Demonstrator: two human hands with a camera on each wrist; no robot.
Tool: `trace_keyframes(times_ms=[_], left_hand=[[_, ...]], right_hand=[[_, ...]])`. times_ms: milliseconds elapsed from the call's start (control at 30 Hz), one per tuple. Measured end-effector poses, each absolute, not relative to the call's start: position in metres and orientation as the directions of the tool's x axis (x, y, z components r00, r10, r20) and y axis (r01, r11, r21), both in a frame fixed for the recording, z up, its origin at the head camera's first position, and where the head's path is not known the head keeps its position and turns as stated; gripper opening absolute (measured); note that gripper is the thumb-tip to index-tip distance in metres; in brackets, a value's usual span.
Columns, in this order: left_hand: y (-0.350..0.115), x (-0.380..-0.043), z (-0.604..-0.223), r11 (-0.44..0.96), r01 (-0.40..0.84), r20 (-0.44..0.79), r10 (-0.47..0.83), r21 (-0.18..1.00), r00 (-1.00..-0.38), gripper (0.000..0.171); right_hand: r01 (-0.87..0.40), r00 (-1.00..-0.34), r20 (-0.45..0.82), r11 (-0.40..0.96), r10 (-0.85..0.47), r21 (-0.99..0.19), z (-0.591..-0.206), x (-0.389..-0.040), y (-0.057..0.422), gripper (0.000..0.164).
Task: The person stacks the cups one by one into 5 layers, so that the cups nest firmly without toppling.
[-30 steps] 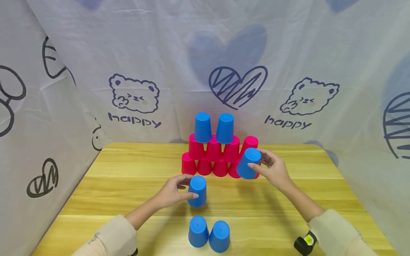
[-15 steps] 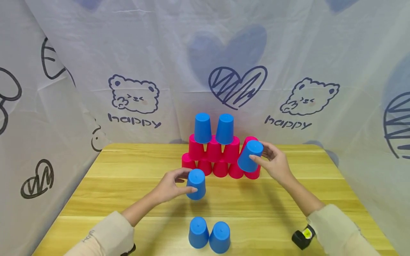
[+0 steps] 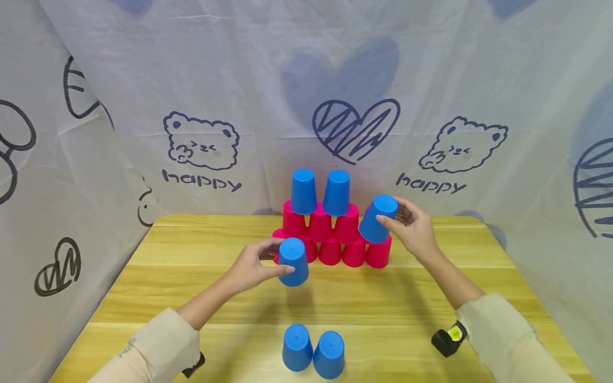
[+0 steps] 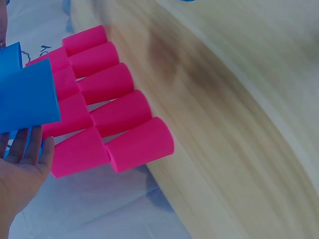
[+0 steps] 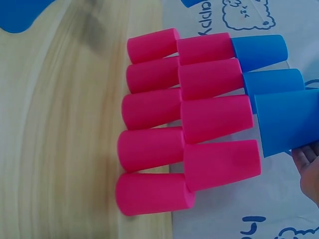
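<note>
My left hand (image 3: 256, 266) grips an upside-down blue cup (image 3: 293, 263) between thumb and fingers, above the table in front of the stack. My right hand (image 3: 412, 226) holds another blue cup (image 3: 378, 219), slightly tilted, at the right end of the stack; in the head view it overlaps the last upper pink cup. The stack has a bottom row of several pink cups (image 3: 330, 252) and a second row of pink cups (image 5: 222, 164). On that second row stand two blue cups (image 3: 304, 192), side by side toward the left and middle.
Two more upside-down blue cups, a left one (image 3: 297, 348) and a right one (image 3: 329, 355), stand near the front of the wooden table (image 3: 191, 244). A printed cloth (image 3: 268, 80) hangs right behind the stack. Black wrist devices (image 3: 447, 340) show by the sleeves.
Both hands have lifted their blue cups higher and farther toward the stack. The right cup has risen from the bottom pink row to the upper one. The stacked cups have not moved.
</note>
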State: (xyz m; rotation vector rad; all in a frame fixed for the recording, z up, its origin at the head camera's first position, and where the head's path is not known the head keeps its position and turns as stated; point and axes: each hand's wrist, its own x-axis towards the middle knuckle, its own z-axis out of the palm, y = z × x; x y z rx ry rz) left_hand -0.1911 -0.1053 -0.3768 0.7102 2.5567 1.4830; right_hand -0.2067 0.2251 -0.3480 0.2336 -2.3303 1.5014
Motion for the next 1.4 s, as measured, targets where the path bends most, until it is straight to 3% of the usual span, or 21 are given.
trace_keyframes(times_ms=[1400], left_hand=[[-0.097,-0.211,-0.311,0.394,0.400,0.255,0.370,0.827,-0.893,0.045]], right_hand=[[-0.255,-0.930,0.344,0.447,0.129,-0.857,-0.336,-0.250,0.215,0.052]])
